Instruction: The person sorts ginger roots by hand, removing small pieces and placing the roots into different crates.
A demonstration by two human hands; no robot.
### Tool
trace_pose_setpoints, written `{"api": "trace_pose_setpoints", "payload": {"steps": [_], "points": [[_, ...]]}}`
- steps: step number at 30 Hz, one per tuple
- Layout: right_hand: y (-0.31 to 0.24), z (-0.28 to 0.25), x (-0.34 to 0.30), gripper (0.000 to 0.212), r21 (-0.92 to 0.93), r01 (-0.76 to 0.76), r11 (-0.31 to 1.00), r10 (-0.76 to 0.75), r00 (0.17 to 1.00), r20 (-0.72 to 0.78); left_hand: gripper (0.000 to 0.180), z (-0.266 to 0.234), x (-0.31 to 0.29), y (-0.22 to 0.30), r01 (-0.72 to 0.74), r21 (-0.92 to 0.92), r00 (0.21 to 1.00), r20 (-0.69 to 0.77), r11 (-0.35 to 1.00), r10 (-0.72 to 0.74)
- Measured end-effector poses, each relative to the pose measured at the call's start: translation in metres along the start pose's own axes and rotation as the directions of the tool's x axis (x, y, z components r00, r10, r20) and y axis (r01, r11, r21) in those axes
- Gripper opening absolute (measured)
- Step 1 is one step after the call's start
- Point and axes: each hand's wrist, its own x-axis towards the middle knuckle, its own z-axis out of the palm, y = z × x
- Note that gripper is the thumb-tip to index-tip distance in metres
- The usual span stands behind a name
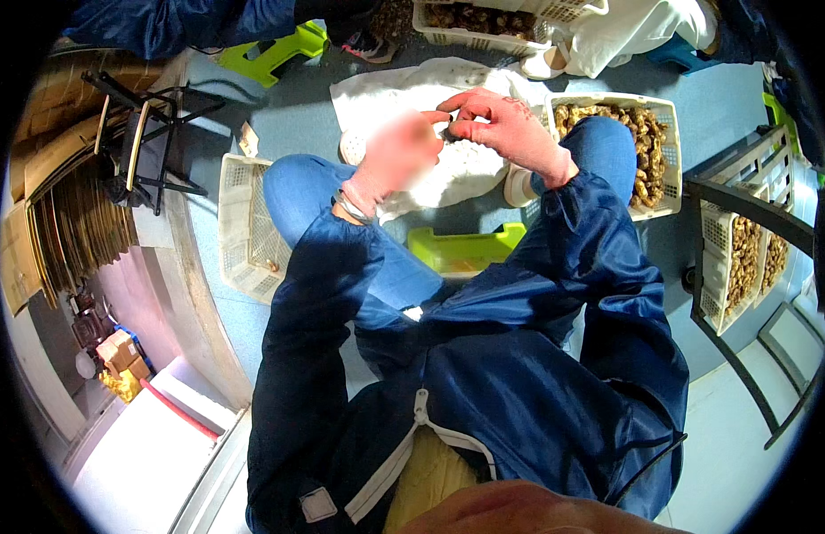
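Observation:
Both hands meet over a white cloth (479, 173) spread on the floor beyond my knees. My left hand (396, 153) is pinkish and mostly smeared, its fingertips close to the right hand's; its grip cannot be made out. My right hand (506, 129), pinkish with dark smudges, has its thumb and fingers bent together in a pinch. Something small and dark shows between the hands, too small to name. By my right knee stands a white plastic crate (673, 160) of brown, knobby pieces (648, 147). A white crate (245, 236) with a small brown bit inside stands by my left knee.
A lime-green stool (466, 254) is between my legs. Another white crate (484, 40) holds dark brown pieces at the far side, near other people. Folded cardboard (79, 227) and a black-framed folding chair (150, 133) are left. A dark metal frame (751, 214) and filled crates (742, 267) stand right.

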Motion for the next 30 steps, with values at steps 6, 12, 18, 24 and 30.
{"api": "trace_pose_setpoints", "payload": {"steps": [6,12,18,24,30], "points": [[0.004,-0.001,0.0,0.021,-0.041,-0.037,0.998,0.034,0.996,-0.083,0.042,0.001,-0.001,0.006,0.026,-0.044,1.0,0.007,0.999,-0.026],[0.003,0.001,-0.001,0.027,-0.032,-0.07,0.997,0.068,0.996,-0.061,0.041,-0.001,-0.003,0.01,0.143,-0.332,0.99,0.058,0.932,-0.131],[-0.006,0.003,0.0,0.031,0.035,-0.098,0.995,0.099,0.995,-0.018,0.045,-0.001,-0.005,0.006,0.156,-0.344,0.987,0.021,0.926,-0.158],[0.003,0.006,0.003,0.027,-0.011,-0.051,0.999,0.049,0.992,-0.112,0.04,0.004,-0.003,0.001,0.015,-0.168,0.996,-0.084,0.986,-0.03],[0.009,0.003,0.002,0.027,-0.014,-0.145,0.989,0.143,0.986,-0.09,0.039,0.011,-0.001,0.007,-0.024,0.041,0.987,-0.157,0.999,0.03]]}}
